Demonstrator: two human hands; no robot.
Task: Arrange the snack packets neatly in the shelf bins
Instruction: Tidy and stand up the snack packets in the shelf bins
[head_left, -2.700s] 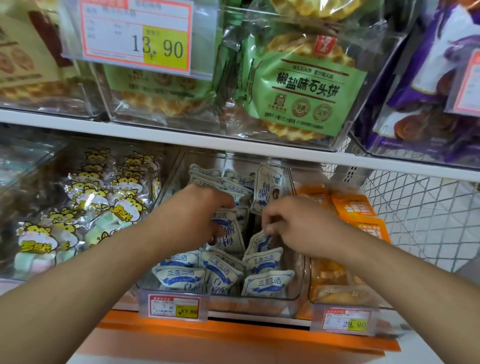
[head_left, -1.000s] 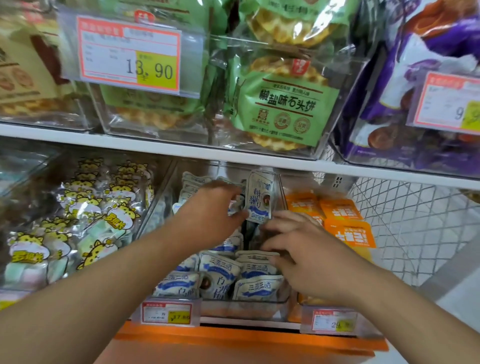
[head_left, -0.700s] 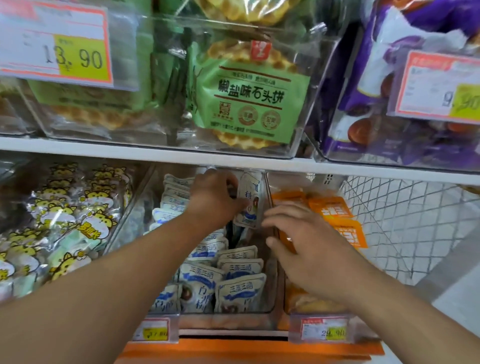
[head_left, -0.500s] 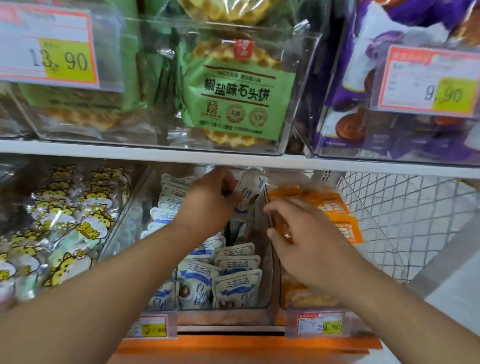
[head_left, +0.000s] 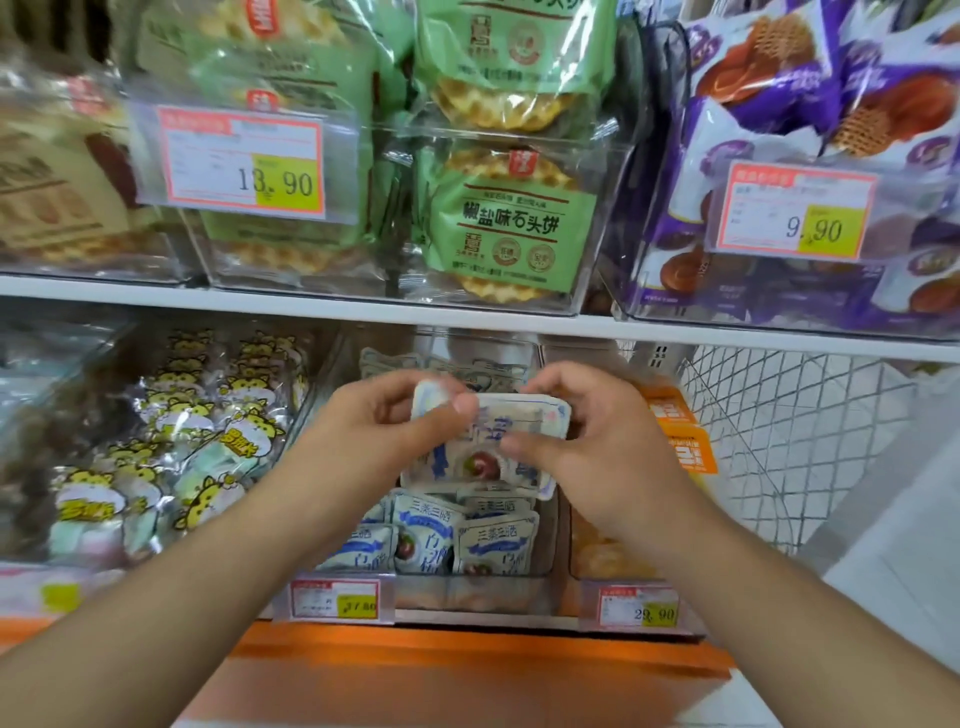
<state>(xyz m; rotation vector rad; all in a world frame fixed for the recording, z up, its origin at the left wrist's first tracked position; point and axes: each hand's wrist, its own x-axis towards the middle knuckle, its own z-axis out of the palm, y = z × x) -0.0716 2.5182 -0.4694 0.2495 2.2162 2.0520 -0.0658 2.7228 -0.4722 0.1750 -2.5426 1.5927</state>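
A white and blue snack packet (head_left: 485, 447) is held up in front of the middle clear bin (head_left: 467, 595) on the lower shelf. My left hand (head_left: 382, 436) pinches its upper left edge with thumb and fingers. My right hand (head_left: 587, 447) grips its right side, thumb across the front. Several more white and blue packets (head_left: 441, 535) stand in rows in the bin below and behind the held one.
A bin of yellow cartoon-printed packets (head_left: 171, 457) is on the left, orange packets (head_left: 680, 436) in the bin on the right, then a wire mesh panel (head_left: 779, 441). The upper shelf (head_left: 311, 306) carries bins of green waffle biscuits (head_left: 504, 223) and purple packs (head_left: 779, 156).
Both hands came back from deep in the middle bin toward me, and now hold one white and blue packet between them. The camera tilted up slightly.
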